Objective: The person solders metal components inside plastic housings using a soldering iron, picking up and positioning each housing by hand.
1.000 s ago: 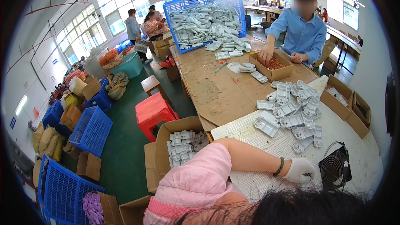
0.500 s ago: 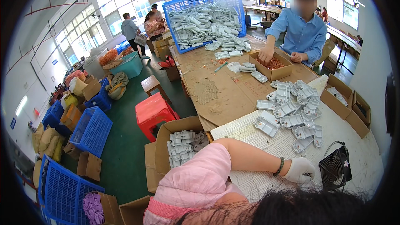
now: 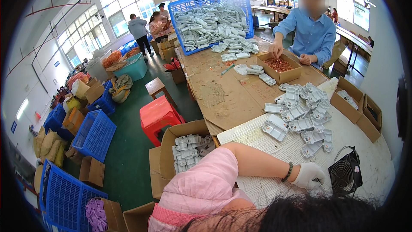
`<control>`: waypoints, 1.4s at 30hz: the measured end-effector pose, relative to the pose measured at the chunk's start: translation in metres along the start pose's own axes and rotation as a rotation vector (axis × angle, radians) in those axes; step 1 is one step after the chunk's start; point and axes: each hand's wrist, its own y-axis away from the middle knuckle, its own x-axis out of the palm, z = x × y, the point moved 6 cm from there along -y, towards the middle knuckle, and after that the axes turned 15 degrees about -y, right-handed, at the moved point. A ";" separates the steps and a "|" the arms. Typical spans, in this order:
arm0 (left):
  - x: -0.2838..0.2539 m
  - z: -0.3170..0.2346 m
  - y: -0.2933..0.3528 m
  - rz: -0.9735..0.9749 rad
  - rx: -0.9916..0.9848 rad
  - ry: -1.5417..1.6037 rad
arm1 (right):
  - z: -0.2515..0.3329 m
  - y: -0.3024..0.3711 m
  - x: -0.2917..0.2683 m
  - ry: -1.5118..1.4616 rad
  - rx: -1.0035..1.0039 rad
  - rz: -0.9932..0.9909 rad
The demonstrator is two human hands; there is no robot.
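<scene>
My left hand (image 3: 309,175), in a white glove with a beaded bracelet at the wrist, lies low over the white worktop (image 3: 253,187). Its fingers are closed in a pinch; something thin shows at the fingertips, too small to name. Just right of it stands a small black fan (image 3: 346,172) with a round wire guard. Beyond the hand is a loose heap of light grey plastic housings (image 3: 300,122), some open side up. Dark hair covers the lower edge, and my right hand is not in view.
Across the table a co-worker in a blue shirt (image 3: 315,32) reaches over a carton of small copper-coloured parts (image 3: 288,76). A tilted blue crate (image 3: 171,21) holds many wrapped pieces. Left are a red stool (image 3: 159,116) and a carton of grey housings (image 3: 165,157); open cartons (image 3: 346,107) stand right.
The co-worker's hand has risen a little from inside the carton of copper-coloured parts. A person in grey at the back has shifted right. My left hand stays in place.
</scene>
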 end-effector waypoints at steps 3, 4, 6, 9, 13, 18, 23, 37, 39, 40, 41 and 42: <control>0.000 0.000 0.000 -0.007 0.005 0.005 | 0.002 0.001 0.005 0.013 -0.003 0.010; 0.000 0.000 0.000 -0.005 0.002 0.006 | 0.000 -0.010 -0.009 0.013 -0.004 0.009; 0.000 -0.002 -0.001 0.000 0.006 0.014 | 0.004 -0.015 0.012 0.042 -0.146 0.836; -0.001 0.000 0.000 -0.007 -0.005 0.011 | 0.000 -0.001 0.000 0.026 0.011 0.026; 0.000 0.000 0.000 -0.013 0.003 0.007 | 0.000 0.000 0.000 0.030 0.013 0.011; -0.002 -0.001 0.000 0.000 0.007 0.010 | 0.000 0.001 0.001 0.037 0.008 0.003; 0.000 0.000 0.000 -0.001 0.012 0.020 | 0.004 -0.004 0.017 0.069 -0.093 0.418; -0.004 -0.001 -0.002 -0.031 0.020 0.022 | -0.002 -0.005 -0.009 0.018 0.029 -0.009; -0.005 0.000 -0.001 -0.031 0.010 0.012 | -0.003 -0.007 -0.006 0.003 0.031 -0.030; -0.006 0.001 0.000 -0.032 0.003 0.002 | -0.005 -0.011 -0.005 0.000 0.040 -0.022; -0.005 0.000 0.000 -0.032 0.014 0.009 | -0.003 -0.008 -0.005 -0.002 0.026 -0.012; -0.005 -0.002 0.001 -0.031 0.022 0.008 | -0.002 -0.005 -0.004 -0.004 0.013 0.000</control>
